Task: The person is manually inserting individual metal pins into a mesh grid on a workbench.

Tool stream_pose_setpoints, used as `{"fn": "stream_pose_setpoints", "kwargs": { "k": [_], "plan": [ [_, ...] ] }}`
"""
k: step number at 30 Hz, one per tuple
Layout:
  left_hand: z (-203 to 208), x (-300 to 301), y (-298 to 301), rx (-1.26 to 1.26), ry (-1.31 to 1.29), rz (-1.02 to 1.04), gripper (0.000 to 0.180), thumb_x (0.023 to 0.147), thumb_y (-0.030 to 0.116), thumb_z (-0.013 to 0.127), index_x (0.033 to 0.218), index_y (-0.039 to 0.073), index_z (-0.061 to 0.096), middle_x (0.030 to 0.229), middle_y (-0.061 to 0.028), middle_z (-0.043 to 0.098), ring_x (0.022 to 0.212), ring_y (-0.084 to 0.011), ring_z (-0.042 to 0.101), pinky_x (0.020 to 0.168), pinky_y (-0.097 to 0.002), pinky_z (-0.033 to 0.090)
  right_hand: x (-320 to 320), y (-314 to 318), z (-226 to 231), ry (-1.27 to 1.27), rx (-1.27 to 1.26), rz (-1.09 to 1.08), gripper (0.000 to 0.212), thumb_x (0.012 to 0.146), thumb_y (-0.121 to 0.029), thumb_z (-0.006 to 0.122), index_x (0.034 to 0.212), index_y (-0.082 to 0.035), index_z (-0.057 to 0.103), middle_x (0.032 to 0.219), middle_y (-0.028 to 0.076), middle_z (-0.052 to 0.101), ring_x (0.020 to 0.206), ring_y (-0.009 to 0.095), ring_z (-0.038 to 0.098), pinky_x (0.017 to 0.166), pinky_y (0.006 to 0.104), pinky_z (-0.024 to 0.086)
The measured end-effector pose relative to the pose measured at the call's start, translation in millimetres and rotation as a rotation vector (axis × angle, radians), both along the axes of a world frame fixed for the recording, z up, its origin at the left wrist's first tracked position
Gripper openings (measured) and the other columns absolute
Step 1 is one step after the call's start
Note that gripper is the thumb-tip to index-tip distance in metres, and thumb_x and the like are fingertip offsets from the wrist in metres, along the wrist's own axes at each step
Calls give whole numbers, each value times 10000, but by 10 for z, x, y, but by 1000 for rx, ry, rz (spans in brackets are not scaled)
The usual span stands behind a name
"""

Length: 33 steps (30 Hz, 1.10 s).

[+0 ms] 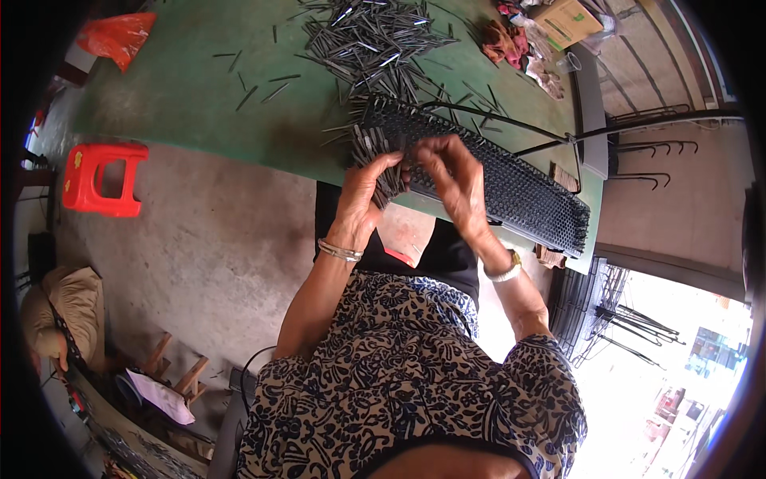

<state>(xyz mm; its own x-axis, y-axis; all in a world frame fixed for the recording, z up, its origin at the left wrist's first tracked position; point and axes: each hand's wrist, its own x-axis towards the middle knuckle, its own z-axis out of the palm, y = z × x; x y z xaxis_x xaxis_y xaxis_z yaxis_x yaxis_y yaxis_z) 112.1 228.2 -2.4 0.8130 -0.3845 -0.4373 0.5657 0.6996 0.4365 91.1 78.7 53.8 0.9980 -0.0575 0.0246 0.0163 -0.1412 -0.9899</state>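
A fanned bundle of thin, dark metal-looking strips (370, 150) is gripped in my left hand (357, 203), at the table's near edge. Just right of the bundle, my right hand (459, 184) has its thumb and fingers drawn together over the near-left part of a long black rack (523, 180) full of small holes. What those fingers pinch, if anything, is too dark and small to make out. The rack slants across the green table (191, 96) toward the lower right. Beyond it lies a large loose heap of similar dark strips (371, 48).
Stray strips (279, 88) lie left of the heap. A black bent rod frame (511, 122) crosses over the rack. Cloths (511, 48), a clear cup (568, 62) and a cardboard box (566, 22) are at the far right. A red stool (104, 180) stands left; another person (60, 335) is lower left.
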Motion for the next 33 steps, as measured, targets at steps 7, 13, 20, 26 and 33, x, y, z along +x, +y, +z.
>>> {"fn": "stream_pose_setpoints", "kwargs": {
  "k": [7, 13, 20, 26, 33],
  "plan": [
    [63, -100, -29, 65, -97, -62, 142, 850, 136, 669, 918, 12, 650, 798, -64, 654, 688, -153, 626, 602, -295, 533, 271, -152, 62, 297, 26, 243, 209, 910, -163, 627, 1010, 21, 647, 806, 37, 638, 742, 89, 576, 679, 241, 465],
    [18, -106, 27, 93, -54, -85, 142, 825, 119, 692, 909, 8, 663, 787, -70, 664, 656, -148, 628, 583, -285, 517, 296, -143, 161, 327, -67, 291, 198, 901, -132, 614, 1006, 32, 648, 808, 48, 644, 735, 89, 578, 685, 241, 477],
    [129, -69, 93, 132, 22, -107, 200, 841, 159, 686, 989, 27, 658, 858, -98, 693, 767, -203, 686, 622, -305, 530, 427, -176, 171, 206, -114, 206, 161, 909, -83, 586, 1005, 40, 630, 826, 89, 674, 733, 123, 653, 669, 248, 522],
    [137, -128, 60, -80, 132, -91, 328, 891, 199, 640, 1184, 68, 571, 1039, -156, 658, 957, -303, 659, 838, -465, 556, 749, -62, -23, -169, -364, -80, 143, 922, -67, 567, 1007, 41, 605, 802, 95, 692, 706, 135, 670, 643, 253, 534],
    [147, -178, 11, -71, 126, -50, 228, 880, 189, 653, 1064, 54, 645, 924, -132, 683, 806, -225, 675, 729, -389, 572, 936, 38, -328, -312, -500, -91, 74, 905, -51, 575, 959, 0, 573, 802, 152, 666, 680, 234, 697, 582, 319, 520]
  ]
}}
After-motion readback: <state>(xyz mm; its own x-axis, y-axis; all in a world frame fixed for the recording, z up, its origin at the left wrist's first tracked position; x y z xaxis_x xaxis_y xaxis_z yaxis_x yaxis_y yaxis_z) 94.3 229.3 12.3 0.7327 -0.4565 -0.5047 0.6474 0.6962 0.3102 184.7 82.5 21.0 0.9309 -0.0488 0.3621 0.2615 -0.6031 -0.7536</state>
